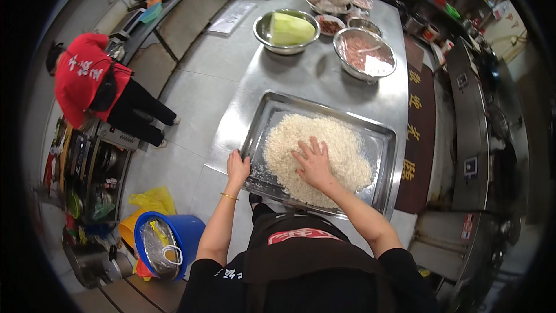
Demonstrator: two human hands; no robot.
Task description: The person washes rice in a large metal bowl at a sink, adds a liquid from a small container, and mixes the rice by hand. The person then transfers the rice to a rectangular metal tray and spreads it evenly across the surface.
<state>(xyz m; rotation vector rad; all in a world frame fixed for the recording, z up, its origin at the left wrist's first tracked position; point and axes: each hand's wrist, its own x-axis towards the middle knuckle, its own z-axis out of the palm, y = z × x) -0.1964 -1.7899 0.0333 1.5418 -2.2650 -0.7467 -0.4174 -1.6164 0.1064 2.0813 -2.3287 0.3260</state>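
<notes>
A shallow rectangular metal tray (371,121) lies at the near end of a steel worktable. Spread across it is a wide heap of pale grain (286,139) that looks like rice. My right hand (313,165) rests palm down on the heap, fingers apart and holding nothing. At the tray's near left corner, my left hand (238,167) grips the rim, its thumb on the inner side. A gold-coloured bracelet (229,196) circles my left wrist. Loose grains are scattered over the tray's floor beside that hand.
Beyond the tray, the worktable (243,100) holds a bowl of minced meat (360,48) under clear film and a bowl with a pale green gourd piece (292,29). A person in red (89,74) bends over the left counter. A blue bin (186,234) stands at lower left.
</notes>
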